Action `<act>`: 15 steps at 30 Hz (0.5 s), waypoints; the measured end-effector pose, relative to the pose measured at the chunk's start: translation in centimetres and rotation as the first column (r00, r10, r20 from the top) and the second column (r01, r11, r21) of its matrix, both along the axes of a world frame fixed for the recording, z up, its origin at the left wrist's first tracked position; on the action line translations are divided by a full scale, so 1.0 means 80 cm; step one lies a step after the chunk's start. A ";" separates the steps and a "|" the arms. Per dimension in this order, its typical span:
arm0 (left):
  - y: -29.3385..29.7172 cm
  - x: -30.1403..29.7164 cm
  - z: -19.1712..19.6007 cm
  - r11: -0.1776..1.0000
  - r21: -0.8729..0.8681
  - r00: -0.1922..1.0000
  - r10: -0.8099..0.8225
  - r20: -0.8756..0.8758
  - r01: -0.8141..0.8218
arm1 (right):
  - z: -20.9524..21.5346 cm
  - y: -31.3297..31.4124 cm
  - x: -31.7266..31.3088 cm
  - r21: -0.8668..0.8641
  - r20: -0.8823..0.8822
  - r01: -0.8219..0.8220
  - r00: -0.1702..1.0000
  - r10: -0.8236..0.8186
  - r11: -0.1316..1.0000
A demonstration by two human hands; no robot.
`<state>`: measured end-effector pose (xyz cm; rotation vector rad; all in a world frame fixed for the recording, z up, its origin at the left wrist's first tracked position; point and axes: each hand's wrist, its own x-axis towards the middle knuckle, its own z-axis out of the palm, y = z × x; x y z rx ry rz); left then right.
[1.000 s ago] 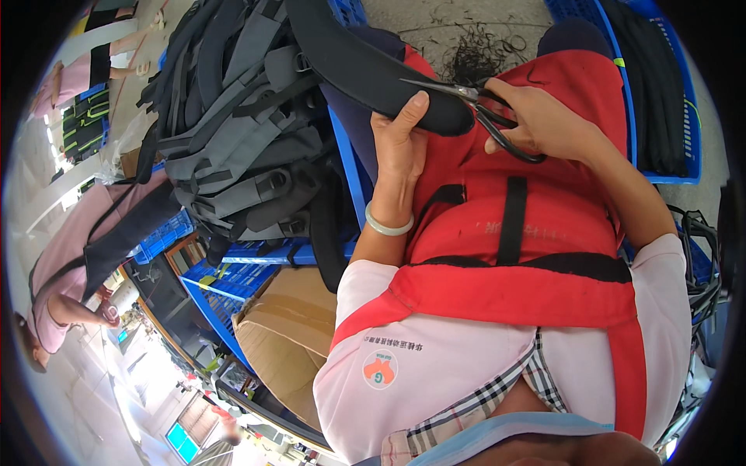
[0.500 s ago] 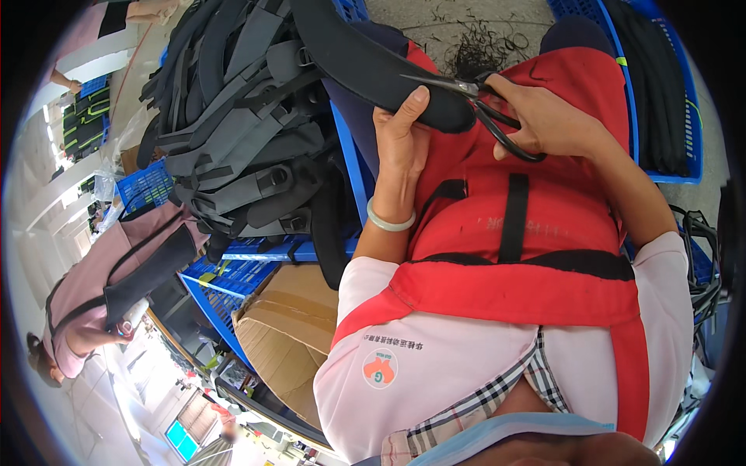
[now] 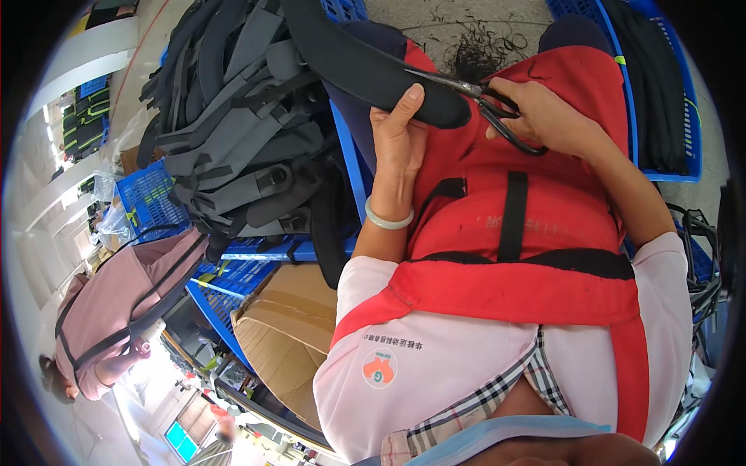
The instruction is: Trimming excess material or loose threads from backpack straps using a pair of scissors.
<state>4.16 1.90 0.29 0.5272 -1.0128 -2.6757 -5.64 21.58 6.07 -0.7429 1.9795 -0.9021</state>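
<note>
Left: grey strap pile [image 3: 233, 132] crowds your reach | ahead: floor with thread clippings [image 3: 482, 46] open | right: blue crate [image 3: 660, 93] walls you in.

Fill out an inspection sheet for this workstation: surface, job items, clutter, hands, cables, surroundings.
Surface: no table seen; work is done over the red apron on the lap.
Job items: black padded strap; black-handled scissors at its end.
Clutter: heap of grey and black straps on blue crates; dark thread trimmings on the floor.
Hands: left hand grips the padded strap; right hand holds the scissors.
Cables: nothing seen.
Surroundings: cardboard box; another person in pink at left.
</note>
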 end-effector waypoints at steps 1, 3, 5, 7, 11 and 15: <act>0.001 0.000 0.000 1.000 0.001 1.000 -0.001 0.000 0.001 | 0.000 0.001 -0.001 0.019 -0.005 0.005 1.000 -0.005 1.000; 0.001 0.000 0.003 1.000 0.013 0.999 -0.002 -0.042 0.002 | -0.004 0.001 -0.002 -0.024 -0.011 0.006 1.000 -0.006 1.000; 0.003 -0.001 0.005 1.000 0.015 0.999 0.002 -0.033 -0.002 | -0.005 0.002 -0.004 -0.068 -0.019 0.008 1.000 -0.009 0.998; 0.003 0.001 0.006 1.000 0.012 1.000 0.014 -0.021 -0.014 | -0.003 0.001 -0.006 0.005 -0.008 -0.032 0.999 0.032 0.999; 0.008 0.002 0.005 0.999 -0.041 1.000 -0.001 -0.013 0.001 | -0.017 0.009 0.001 -0.119 -0.214 -0.108 0.974 0.081 0.987; 0.006 0.003 0.003 0.999 -0.050 1.000 -0.004 -0.022 0.003 | -0.012 0.000 -0.001 -0.010 -0.136 -0.137 0.981 0.135 0.990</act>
